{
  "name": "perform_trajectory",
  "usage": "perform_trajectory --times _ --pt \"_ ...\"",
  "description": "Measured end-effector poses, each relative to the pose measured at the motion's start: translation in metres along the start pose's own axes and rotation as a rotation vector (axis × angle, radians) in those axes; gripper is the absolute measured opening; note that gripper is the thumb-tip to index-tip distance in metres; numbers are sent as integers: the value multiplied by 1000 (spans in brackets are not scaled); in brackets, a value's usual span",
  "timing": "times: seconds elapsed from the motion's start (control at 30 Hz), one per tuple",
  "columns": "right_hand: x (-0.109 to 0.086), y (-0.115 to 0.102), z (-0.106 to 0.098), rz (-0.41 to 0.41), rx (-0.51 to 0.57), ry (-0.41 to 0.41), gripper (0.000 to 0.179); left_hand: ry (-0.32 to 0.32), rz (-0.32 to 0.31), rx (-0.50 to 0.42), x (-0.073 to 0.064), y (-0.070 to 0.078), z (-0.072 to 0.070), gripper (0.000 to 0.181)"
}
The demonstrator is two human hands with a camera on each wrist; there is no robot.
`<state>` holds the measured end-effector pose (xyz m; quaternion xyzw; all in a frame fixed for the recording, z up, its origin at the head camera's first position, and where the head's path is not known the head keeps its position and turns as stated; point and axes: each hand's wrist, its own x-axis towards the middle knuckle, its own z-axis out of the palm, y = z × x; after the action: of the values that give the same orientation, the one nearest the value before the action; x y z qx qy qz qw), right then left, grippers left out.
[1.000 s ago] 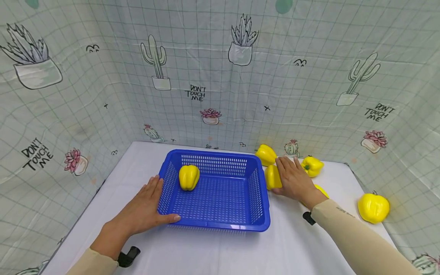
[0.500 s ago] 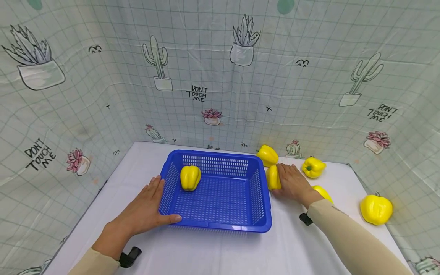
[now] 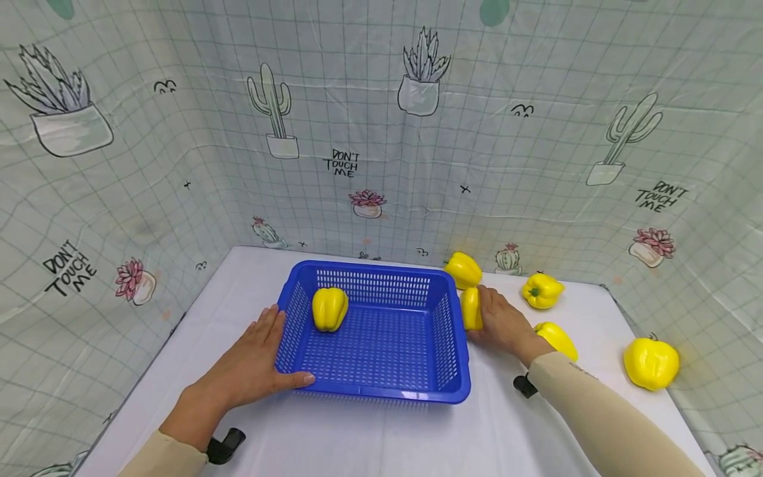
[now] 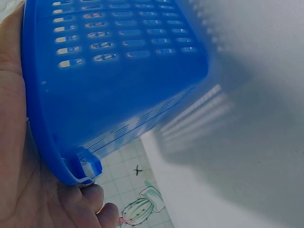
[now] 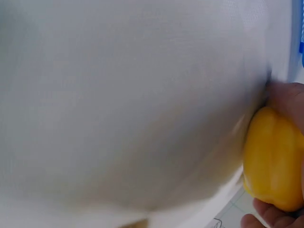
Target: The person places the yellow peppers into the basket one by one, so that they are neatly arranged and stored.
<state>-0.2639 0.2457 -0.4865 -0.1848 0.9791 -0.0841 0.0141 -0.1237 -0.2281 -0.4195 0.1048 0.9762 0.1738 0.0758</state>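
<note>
My left hand [image 3: 249, 361] lies against the left corner of a blue plastic basket [image 3: 381, 391], fingers along its left rim and thumb on the front rim. In the left wrist view the palm [image 4: 14, 156] meets the basket's rim [image 4: 35, 95]. One yellow bell pepper [image 3: 330, 309] stands inside the basket at the left. Just outside the basket's right wall, my right hand [image 3: 503, 324] grips another yellow bell pepper [image 3: 470, 309] from its right side. The right wrist view shows that bell pepper [image 5: 271, 159] between thumb and fingers, low by the white tabletop.
Behind the held pepper lies another bell pepper [image 3: 463, 270]. More sit to the right: one at the back [image 3: 542, 291], one beside the right wrist [image 3: 557, 340] and one near the right edge [image 3: 652, 364]. A patterned curtain [image 3: 381, 132] encloses the white table [image 3: 357, 444].
My right hand has come down around the pepper beside the basket, its fingers closing on it, and the wrist has shifted slightly left. The left hand and basket keep their place.
</note>
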Motion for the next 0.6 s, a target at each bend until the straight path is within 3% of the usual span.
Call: perform_trajectory --times 0.17,0.43,0.6 --pt "-1 1 1 -9 -25 41 99 -2 1 -5 0 0 0 132" --pt "0 8 -2 -142 -260 199 75 -2 3 -6 0 0 1 132" --pt "-1 6 -6 -212 -357 245 75 -1 -2 -8 0 0 0 132"
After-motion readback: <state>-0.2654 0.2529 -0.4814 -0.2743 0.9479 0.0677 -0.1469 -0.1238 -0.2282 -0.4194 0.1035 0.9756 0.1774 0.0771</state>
